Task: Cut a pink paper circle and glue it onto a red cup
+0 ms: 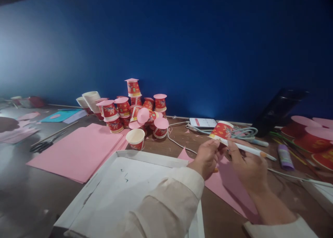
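Observation:
My left hand (208, 157) is closed, its fingers at the yellow-banded edge of a red patterned paper cup (222, 129). The cup is held tilted above the table. My right hand (249, 167) is closed around a slim white pen-like stick (247, 148), which lies across the lower side of the cup. Whether its tip touches the cup I cannot tell. A small orange end shows below my left hand; the rest of it is hidden. Under both hands lies a pink paper sheet (229, 193).
Red cups with pink discs (110, 111) stand stacked by the blue wall. An upright cup (135, 137), a white tray (117, 182), pink sheets (75, 147) and scissors (45, 145) lie leftward. A phone (202, 122), cable, purple glue stick (285, 157) and black bottle (278, 109) sit beyond and right.

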The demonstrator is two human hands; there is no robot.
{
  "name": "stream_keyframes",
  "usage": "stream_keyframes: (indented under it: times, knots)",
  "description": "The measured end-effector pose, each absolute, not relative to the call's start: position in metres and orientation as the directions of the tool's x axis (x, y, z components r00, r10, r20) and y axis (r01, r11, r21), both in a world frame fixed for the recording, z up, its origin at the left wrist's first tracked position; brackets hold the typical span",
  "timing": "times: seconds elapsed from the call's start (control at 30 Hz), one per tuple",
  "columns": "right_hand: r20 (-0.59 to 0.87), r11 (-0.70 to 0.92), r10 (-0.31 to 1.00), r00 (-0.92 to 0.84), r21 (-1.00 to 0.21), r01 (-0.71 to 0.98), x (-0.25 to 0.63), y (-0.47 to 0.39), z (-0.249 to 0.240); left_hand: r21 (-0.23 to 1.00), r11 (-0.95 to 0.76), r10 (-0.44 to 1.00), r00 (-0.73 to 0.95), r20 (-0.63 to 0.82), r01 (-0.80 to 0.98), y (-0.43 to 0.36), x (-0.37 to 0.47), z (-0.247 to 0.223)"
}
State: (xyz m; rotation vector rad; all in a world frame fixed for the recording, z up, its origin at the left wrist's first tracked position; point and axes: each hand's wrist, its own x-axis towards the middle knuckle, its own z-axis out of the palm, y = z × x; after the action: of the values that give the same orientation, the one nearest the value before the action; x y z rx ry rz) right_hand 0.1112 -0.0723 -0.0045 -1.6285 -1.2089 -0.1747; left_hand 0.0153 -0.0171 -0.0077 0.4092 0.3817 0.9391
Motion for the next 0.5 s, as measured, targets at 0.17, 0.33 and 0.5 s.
stream_keyframes:
  times: [0.17,0.33,0.5]
  knots:
    - [0.639,0.040,0.591,0.492,-0.633,0.773,0.1130,-0.0721,-0.0072,0.496,0.514,0.835,0.540,-0.102,-0.700,-0.0172,0.0158,-0.0053]
    - [0.653,0.053,0.592,0.472,-0.615,0.786,0.1129,-0.0717,-0.0069,0.518,0.523,0.830,0.542,-0.131,-0.677,-0.0173,0.0154,-0.0046]
    - [0.697,0.042,0.557,0.451,-0.567,0.823,0.1147,-0.0693,-0.0091,0.528,0.517,0.827,0.553,-0.104,-0.674,-0.0173,0.0150,-0.0081]
